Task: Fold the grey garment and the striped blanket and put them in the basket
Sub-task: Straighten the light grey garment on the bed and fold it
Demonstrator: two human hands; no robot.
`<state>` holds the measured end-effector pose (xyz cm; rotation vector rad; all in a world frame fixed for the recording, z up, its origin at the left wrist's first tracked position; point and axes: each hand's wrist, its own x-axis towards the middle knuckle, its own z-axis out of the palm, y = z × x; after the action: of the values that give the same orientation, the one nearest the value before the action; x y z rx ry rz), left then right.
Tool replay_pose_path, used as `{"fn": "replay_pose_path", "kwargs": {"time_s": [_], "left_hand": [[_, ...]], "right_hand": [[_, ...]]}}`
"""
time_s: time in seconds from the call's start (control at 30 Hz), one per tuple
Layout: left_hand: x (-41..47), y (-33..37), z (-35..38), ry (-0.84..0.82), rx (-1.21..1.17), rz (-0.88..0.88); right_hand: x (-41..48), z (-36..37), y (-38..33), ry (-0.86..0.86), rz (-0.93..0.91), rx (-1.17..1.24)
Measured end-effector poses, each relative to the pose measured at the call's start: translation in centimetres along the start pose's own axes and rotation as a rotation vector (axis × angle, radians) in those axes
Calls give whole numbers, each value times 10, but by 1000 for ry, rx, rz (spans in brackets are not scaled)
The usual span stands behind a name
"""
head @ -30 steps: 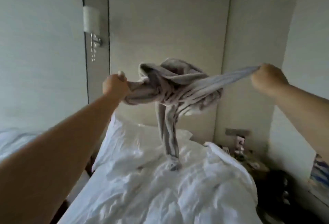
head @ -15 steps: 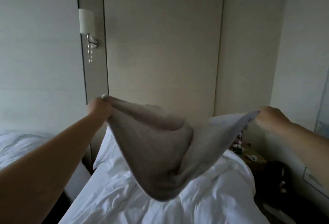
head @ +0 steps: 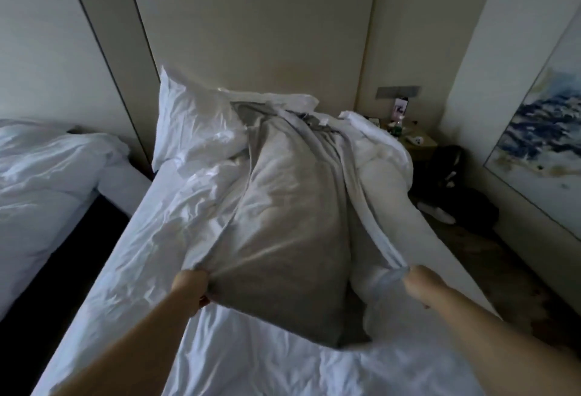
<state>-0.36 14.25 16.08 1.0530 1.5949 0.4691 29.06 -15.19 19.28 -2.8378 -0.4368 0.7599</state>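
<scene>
**Second bed** (head: 47,175): far left, white bedding, apart from the main bed across a dark gap.

**Left hand** (head: 191,288): fingers curled tight round a bunched near corner of the garment. The cloth puckers into the fist.

**Bed** (head: 151,254): centre, with a rumpled white sheet. A pillow (head: 195,125) leans on the headboard.

**Garment** (head: 283,232): plain grey, no stripes to be seen. It lies lengthwise down the bed, with its far end up by the pillow. Its near end is raised off the sheet between the two hands, and the middle is puffed up with a shadow beneath.
- Handling, as a judgement: light, thin and limp. It holds no shape of its own, drapes wherever it is unsupported and creases readily. It is not fragile and not slippery.
- Where to hold: at the two near corners, pulled taut so it lies flat. For the fold, move the grip to the edges or the shoulder line. A hold in the middle would only bunch it.

**Duvet** (head: 383,169): a white heap on the bed, just right of the garment.

**Right hand** (head: 421,282): at the garment's other near corner, with a pale edge strip running into it. It appears to pinch that edge, but blur and cloth hide the fingers.

**Nightstand** (head: 418,144): beside the headboard, with small clutter on top.

**Painting** (head: 540,150): on the right wall.

**Basket, striped blanket**: not in view.
</scene>
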Motion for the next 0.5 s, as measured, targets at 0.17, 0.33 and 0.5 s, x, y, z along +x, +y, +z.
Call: {"fn": "replay_pose_path", "kwargs": {"time_s": [0.17,0.33,0.5], "left_hand": [[-12,-99,-1,-41,-140,-248],[-35,-147,-1,-66,-291,-319],[-56,-144,9,-87,-260,-174]], "right_hand": [[-19,77,51,-70,122,374],[-37,112,62,117,153,646],[-63,116,60,373,172,690]]}}
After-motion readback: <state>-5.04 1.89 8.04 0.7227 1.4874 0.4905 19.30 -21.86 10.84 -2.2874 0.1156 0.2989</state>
